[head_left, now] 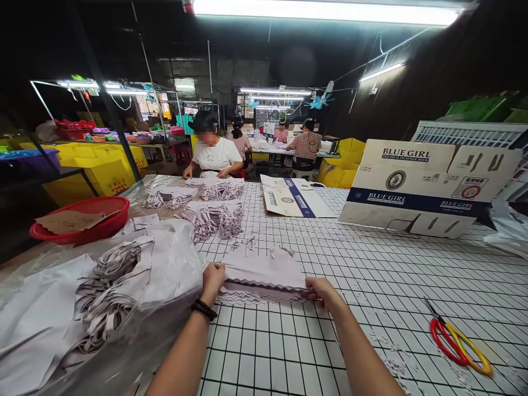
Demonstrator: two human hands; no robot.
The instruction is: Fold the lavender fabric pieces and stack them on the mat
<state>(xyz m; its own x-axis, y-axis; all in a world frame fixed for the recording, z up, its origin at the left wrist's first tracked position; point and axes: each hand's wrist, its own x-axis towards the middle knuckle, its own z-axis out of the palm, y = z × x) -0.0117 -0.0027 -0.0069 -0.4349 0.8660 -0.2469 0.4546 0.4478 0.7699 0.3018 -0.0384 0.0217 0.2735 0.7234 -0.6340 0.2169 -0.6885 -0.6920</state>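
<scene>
A pale pinkish fabric piece (264, 268) with a wavy lower edge and short straps at its far side is stretched between my two hands. My left hand (213, 279), with a dark bead bracelet at the wrist, pinches its left corner. At the right corner, my right hand (322, 290) has its fingers closed on the same piece. Under its near edge show more wavy-edged fabric layers (259, 297), resting on the grid-patterned table (272, 352). To the left of my left hand lies a large heap of similar strapped pieces (111, 286), partly in clear plastic.
Red and yellow scissors (457, 341) lie at the right among fabric scraps (394, 357). Cardboard cartons (416, 184) stand at the back right. A red basin (82, 220) sits at the left. Stacked fabric pieces (218, 217) lie ahead, where a person (216, 157) handles fabric.
</scene>
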